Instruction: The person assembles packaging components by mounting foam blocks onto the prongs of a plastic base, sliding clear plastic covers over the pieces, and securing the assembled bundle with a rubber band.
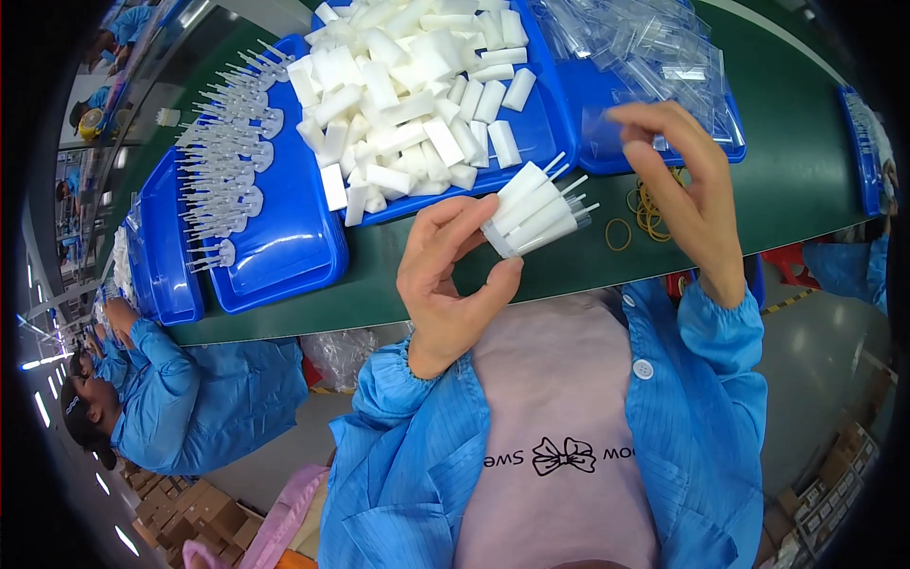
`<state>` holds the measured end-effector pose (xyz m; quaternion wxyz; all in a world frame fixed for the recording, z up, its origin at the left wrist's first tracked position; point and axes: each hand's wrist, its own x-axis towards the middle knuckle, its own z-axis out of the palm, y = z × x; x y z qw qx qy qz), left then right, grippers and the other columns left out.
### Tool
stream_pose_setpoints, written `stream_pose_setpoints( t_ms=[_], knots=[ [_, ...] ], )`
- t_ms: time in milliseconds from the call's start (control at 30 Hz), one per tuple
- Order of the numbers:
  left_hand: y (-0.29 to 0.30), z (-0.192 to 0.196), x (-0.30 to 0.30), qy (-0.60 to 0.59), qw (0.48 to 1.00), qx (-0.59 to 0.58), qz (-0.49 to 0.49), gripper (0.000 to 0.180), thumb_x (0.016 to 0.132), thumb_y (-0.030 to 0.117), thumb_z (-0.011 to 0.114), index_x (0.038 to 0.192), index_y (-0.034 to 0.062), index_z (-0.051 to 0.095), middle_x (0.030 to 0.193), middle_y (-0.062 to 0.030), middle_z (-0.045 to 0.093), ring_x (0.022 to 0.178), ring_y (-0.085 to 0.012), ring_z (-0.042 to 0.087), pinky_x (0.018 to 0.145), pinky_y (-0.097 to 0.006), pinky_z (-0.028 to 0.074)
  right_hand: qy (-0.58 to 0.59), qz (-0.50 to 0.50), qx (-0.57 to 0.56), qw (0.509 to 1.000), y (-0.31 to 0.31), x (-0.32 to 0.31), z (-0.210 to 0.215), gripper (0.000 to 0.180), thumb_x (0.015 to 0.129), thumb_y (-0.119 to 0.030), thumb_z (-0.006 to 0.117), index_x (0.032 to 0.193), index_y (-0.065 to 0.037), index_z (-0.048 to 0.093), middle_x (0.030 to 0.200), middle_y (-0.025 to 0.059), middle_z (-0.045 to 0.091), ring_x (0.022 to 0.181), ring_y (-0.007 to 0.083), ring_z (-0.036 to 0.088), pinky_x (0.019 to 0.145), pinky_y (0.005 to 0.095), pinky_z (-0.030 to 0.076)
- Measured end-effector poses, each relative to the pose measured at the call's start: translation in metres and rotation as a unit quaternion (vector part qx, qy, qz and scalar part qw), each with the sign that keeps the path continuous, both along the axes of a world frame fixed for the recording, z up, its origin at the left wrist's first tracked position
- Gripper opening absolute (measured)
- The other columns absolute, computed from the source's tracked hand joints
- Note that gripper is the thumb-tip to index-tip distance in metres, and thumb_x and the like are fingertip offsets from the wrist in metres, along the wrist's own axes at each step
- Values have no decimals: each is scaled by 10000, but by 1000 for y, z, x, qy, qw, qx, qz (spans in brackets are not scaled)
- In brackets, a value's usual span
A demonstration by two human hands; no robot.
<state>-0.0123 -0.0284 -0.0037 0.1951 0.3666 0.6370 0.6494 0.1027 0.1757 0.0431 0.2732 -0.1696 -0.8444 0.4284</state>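
My left hand (445, 284) grips a bundle (531, 213) of white foam blocks and slim white sticks, whose tips fan out to the upper right. Clear plastic shows around part of this bundle. Beyond it to the right, my right hand (687, 185) is raised above the table's edge, with thumb and forefinger curved toward each other. A clear plastic sleeve (597, 135) shows at these fingertips, seemingly pinched between them; its outline is faint. Below them, yellow rubber bands (649, 211) lie on the green table.
A blue tray (559, 114) heaped with white foam blocks (398, 85) stands ahead. Farther right, another blue tray (735, 152) holds clear sleeves (635, 57). White stick-like parts (227, 152) fill a blue tray (284, 275) at left. A co-worker (199, 398) sits at far left.
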Motion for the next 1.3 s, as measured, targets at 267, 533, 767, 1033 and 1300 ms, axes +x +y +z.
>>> stream_pose_setpoints(
  t_ms=[267, 533, 767, 1033, 1300],
  knots=[
    [2, 2, 3, 31, 999, 16, 34, 495, 629, -43, 707, 1115, -15, 615, 1130, -134, 567, 993, -194, 576, 826, -294, 506, -14, 23, 11, 1000, -10, 20, 20, 173, 852, -35, 523, 956, -14, 660, 816, 72, 548, 739, 152, 516, 653, 262, 402],
    [0, 11, 2, 160, 986, -6, 37, 499, 595, -39, 710, 1086, -15, 628, 1076, -153, 592, 936, -226, 602, 769, -310, 510, -43, 82, -63, 994, -10, 13, 16, 166, 848, -44, 518, 925, -12, 661, 811, 61, 549, 706, 134, 521, 603, 262, 396],
    [2, 23, 0, 232, 972, -20, 15, 471, 605, -47, 693, 1072, -1, 651, 1048, -157, 576, 886, -229, 613, 747, -309, 532, -77, 116, -71, 988, -5, 13, 17, 154, 837, -41, 520, 913, -11, 650, 760, 57, 521, 674, 137, 513, 582, 278, 390],
    [2, 22, 1, 198, 980, -34, 11, 464, 602, -40, 683, 1064, 0, 656, 1044, -152, 575, 871, -220, 599, 750, -299, 515, -73, 113, -16, 991, -6, 14, 15, 132, 817, -44, 541, 899, -17, 641, 732, 76, 526, 652, 193, 507, 586, 311, 389],
    [1, 27, 3, 178, 983, -38, -4, 456, 615, -38, 678, 1069, 0, 653, 1045, -143, 560, 897, -214, 582, 754, -298, 501, -62, 98, -39, 993, -8, 15, 17, 135, 822, -52, 569, 934, -14, 633, 766, 61, 557, 668, 149, 517, 606, 284, 409]
  ],
)
